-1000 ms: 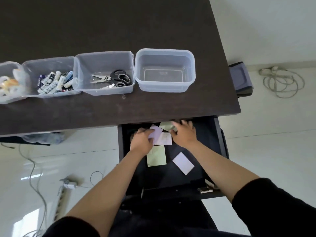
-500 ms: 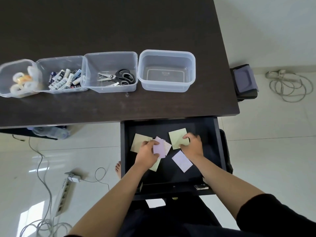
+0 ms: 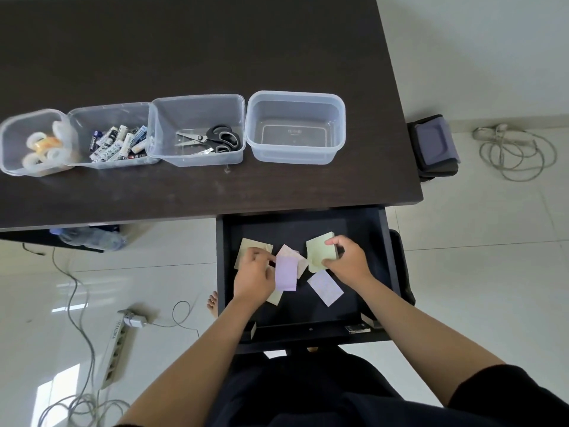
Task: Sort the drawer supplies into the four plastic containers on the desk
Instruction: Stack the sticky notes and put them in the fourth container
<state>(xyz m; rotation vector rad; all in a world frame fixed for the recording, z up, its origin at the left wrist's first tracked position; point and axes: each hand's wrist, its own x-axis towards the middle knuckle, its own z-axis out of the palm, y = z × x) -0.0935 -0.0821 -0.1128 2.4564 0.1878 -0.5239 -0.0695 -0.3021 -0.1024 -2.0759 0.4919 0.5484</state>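
**Gathering the last paper pads from the drawer**

Gathering was under way in the open drawer [image 3: 374, 241] below the desk [image 3: 215, 41] edge. Left hand [image 3: 254, 280] pinched a purple pad [image 3: 285, 274] upright between thumb and fingers, holding it just above a pinkish pad [image 3: 292, 255]. Right hand [image 3: 349, 261] curled round a green pad [image 3: 320, 251], thumb on its top edge. Hands stood apart, each holding its own pad.

Another green pad [image 3: 251, 246] lay at the back left of the drawer, partly under the left hand. A corner of a yellowish one [image 3: 275, 298] showed below the left wrist. A second purple pad [image 3: 325, 287] lay flat near the drawer's front, beside the right wrist.

Handling, as judged: small paper pads, light, somewhat floppy and easily bent. Loose top sheets could fan or curl. Best taken by the edges or stacked flat and squeezed as one bundle.

On the desk, four clear tubs in a row. From the left: tape rolls [image 3: 40, 146], batteries [image 3: 118, 143], scissors [image 3: 212, 138]. The rightmost tub [image 3: 295, 98] held nothing and looked meant for the pads, with three kinds already sorted.

Around: power strip [image 3: 118, 343] and cables on the tiled floor at left, a coiled cord [image 3: 517, 152] at right, a dark bag [image 3: 435, 147] beside the desk. The desk edge overhung the drawer's back, so lifting hands had to come out toward the front first.
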